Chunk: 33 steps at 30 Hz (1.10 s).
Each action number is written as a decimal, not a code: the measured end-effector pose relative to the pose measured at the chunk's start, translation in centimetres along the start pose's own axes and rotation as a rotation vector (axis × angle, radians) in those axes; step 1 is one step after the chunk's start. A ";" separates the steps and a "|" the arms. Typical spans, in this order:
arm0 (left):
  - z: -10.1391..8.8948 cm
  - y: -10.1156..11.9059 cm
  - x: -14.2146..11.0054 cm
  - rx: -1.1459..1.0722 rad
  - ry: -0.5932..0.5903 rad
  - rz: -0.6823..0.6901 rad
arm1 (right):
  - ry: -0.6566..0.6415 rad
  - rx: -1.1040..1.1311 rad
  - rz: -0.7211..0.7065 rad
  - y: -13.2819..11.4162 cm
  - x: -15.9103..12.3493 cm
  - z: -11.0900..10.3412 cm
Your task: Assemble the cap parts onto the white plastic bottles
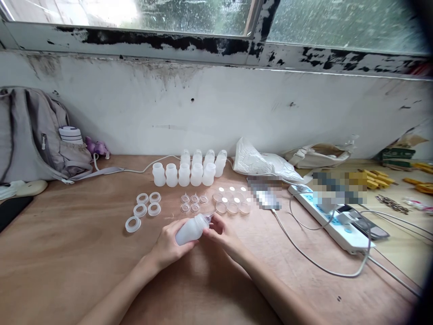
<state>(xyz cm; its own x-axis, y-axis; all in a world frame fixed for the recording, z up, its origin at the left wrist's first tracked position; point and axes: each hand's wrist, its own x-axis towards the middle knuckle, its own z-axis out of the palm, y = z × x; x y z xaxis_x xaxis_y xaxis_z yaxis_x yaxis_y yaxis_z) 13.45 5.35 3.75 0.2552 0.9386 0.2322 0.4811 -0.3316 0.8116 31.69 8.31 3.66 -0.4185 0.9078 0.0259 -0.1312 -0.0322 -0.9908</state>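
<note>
My left hand [171, 241] is wrapped round a frosted white baby bottle [190, 231], tilted with its mouth to the upper right. A clear nipple [208, 218] sits at the bottle's mouth, and the fingers of my right hand [223, 234] pinch it there. Beyond my hands lie several clear nipples [195, 198] in two short rows. To their left are several translucent collar rings [140, 210], and to their right several clear round caps [232, 207]. Behind stands a row of open bottle bodies [184, 175], with capped bottles [209, 156] at their back.
At right, a white power strip [333, 221] trails cables beside a phone [372, 225]. A white plastic bag [264, 162] and a beige pouch [320, 155] rest against the wall. A grey backpack [37, 135] stands at left, near a dark pad [13, 210].
</note>
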 end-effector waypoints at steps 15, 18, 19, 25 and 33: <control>0.0 0.0 -0.3 0.043 -0.113 0.088 | 0.046 -0.015 -0.015 -0.3 -0.8 0.9; 0.5 -0.3 -0.5 0.177 0.081 0.195 | 0.152 -0.011 -0.039 0.0 -0.9 1.6; 0.6 -0.3 -0.5 0.191 0.120 0.199 | 0.170 -0.004 -0.044 0.2 -0.9 1.7; 1.2 1.0 -0.3 -0.567 -0.214 -0.298 | 0.116 0.121 -0.005 -0.3 -0.6 1.3; 1.3 1.0 -0.8 -1.293 -0.468 -0.617 | -0.069 0.301 0.112 -1.0 -0.9 1.2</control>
<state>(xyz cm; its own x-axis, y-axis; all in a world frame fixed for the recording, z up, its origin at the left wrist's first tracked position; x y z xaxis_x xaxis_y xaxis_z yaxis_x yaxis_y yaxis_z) 14.80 4.17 3.67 0.6514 0.6984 -0.2964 -0.3766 0.6368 0.6728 31.13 7.07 4.77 -0.5036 0.8617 -0.0621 -0.3367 -0.2619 -0.9045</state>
